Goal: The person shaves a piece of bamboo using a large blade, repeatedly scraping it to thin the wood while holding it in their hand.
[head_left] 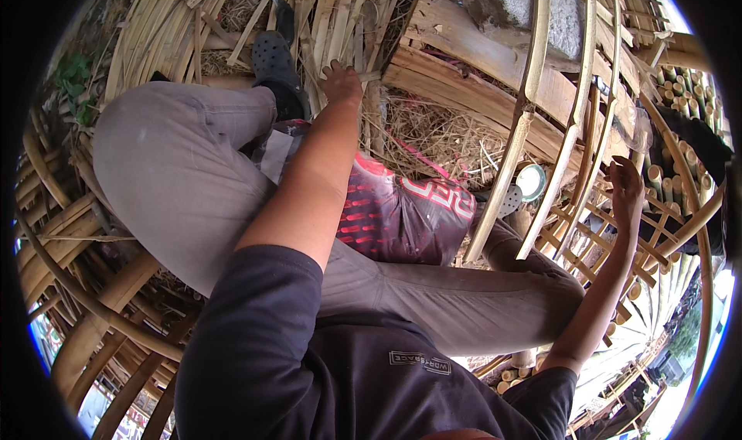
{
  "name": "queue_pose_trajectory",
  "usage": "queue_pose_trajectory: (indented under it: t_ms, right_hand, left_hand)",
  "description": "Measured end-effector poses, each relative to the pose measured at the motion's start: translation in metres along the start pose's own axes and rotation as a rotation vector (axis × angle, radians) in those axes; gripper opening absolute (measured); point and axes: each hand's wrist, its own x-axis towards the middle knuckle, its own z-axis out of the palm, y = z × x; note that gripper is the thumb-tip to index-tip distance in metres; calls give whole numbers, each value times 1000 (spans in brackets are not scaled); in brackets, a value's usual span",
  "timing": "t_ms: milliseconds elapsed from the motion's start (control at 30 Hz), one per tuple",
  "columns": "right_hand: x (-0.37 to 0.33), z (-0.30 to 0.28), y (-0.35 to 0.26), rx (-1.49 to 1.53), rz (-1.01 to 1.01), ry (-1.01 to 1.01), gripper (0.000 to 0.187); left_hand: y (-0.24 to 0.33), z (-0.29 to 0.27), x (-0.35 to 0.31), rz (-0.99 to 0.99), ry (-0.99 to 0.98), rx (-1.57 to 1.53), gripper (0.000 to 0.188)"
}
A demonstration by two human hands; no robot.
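My left hand [341, 83] reaches forward to the loose split bamboo strips [340, 22] by my clog. Its fingers are bent but apart over the strips, and I see nothing clearly gripped. Out to the right, my right hand [627, 189] is raised beside long upright bamboo slats [576, 127], its fingers loosely bent with nothing visible in them. A clear, see-through object [640, 133] is just beyond that hand. Across my lap lies a red and black printed sack [402, 216]. A machete [281, 8] with a dark handle lies ahead of my clog [273, 59].
A grey stone block [525, 15] rests on wooden planks [471, 76] ahead. Dry shavings [440, 134] cover the ground beside them. A round container [531, 182] with a white inside stands by my other clog. Woven bamboo [665, 235] and cut bamboo poles [680, 88] fill the right side.
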Motion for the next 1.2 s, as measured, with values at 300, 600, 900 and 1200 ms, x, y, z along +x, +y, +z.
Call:
queue_pose_trajectory:
  t_ms: [300,600,900,1200]
  right_hand:
    - [-2,-1,4,69,-8,-26,27]
    - [-8,-4,1,91,-32,-25,22]
    - [-12,-12,-21,78,96,-211,27]
    - [-24,-14,-24,60,206,-448,33]
  left_hand:
    - [4,-19,1,-14,-99,11,30]
    - [15,-22,-5,69,-36,-4,46]
    - [26,-29,0,92,-183,-212,60]
    - [20,-10,13,126,-217,-196,48]
